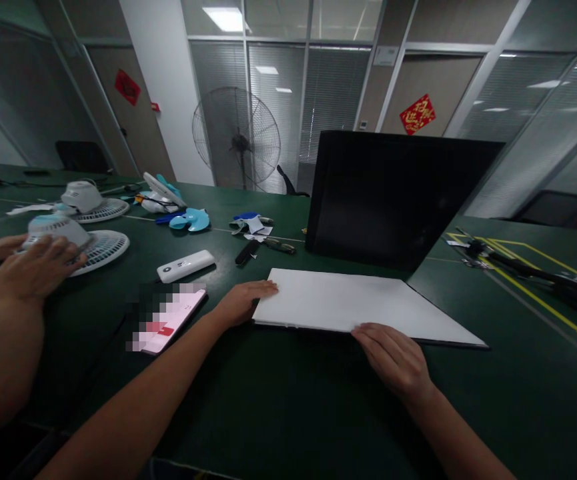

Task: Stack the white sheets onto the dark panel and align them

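A flat white panel (338,300) with a thin dark border lies on the dark green table in front of me. At its left edge is my left hand (241,300), fingers stretched together over the corner and closed on the edge. My right hand (395,357) is closed at the front edge, fingertips on the panel's rim; the thumb is hidden. Directly behind the panel, a large black panel (383,200) stands upright, leaning slightly back. Whether the two panels are joined cannot be made out.
To my left, another person's hand (38,267) rests on a white fan part (58,233) with a round grille. Nearby are a phone (175,320), a white oblong device (187,266), a light blue fan blade (191,220) and a black-handled tool (247,253). Yellow tape (538,300) marks the right side.
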Tool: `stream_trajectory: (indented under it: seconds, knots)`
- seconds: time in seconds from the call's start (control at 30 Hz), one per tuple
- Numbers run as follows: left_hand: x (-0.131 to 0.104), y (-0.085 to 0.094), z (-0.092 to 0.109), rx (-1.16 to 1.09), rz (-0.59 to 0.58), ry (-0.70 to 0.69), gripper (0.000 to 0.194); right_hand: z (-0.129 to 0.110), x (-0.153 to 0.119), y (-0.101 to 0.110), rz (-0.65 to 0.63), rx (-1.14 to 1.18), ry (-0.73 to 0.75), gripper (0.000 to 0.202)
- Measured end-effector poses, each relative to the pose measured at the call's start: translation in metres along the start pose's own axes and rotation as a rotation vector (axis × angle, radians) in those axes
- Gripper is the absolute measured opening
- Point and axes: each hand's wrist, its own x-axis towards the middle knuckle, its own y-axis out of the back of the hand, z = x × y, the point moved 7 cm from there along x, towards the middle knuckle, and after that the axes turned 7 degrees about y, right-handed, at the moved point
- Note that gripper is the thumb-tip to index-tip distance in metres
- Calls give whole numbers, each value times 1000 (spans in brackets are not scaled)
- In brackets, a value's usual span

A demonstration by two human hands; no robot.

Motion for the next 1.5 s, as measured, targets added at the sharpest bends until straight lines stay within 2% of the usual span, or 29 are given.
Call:
stream_trajectory:
  seconds: [0.07,0.17,0.23,0.3,0.37,0.43,0.53,0.67,0.8,0.93,1.07,1.13,1.23,1.3,1.4,1.5]
  knots:
    - [-6,6,2,31,-87,17,63,-5,3,-1,-36,-13,18,53]
    - [-22,31,13,99,-149,83,84,-13,12,-4,-80,-48,36,49]
    - [-33,48,33,138,-144,128,87,-19,20,-6,-94,-74,41,47]
    - [-41,54,68,149,-137,67,84,-24,27,-9,-119,-116,44,43]
    - [-45,48,109,146,-101,-71,76,-29,34,-13,-167,-172,56,39]
    - [-45,31,143,175,-77,-197,69,-35,39,-16,-217,-217,73,37]
    - [-40,4,163,340,23,-242,45,-45,45,-19,-282,-251,78,37]
    - [-31,-17,161,475,85,-209,29,-63,47,-22,-359,-263,89,39]
    - [-29,-35,155,520,38,-182,25,-70,45,-23,-435,-172,34,34]
    - [-36,-58,157,592,-31,-202,20,-59,38,-29,-620,8,-149,35]
    - [-43,-67,168,557,-26,-220,15,-41,28,-36,-763,-70,-352,53]
    - [-44,-68,176,536,-34,-251,17,-33,20,-42,-854,-149,-383,51]
    - [-45,-70,182,528,-115,-242,22,-20,6,-46,-947,-206,-375,47]
    - [-46,-71,178,529,-187,-190,25,-6,-8,-41,-977,-232,-388,49]
    - [-54,-70,167,531,-256,-140,33,20,-42,-21,-1016,-276,-428,52]
    - [-67,-67,155,514,-287,-135,60,53,-90,11,-1037,-334,-509,53]
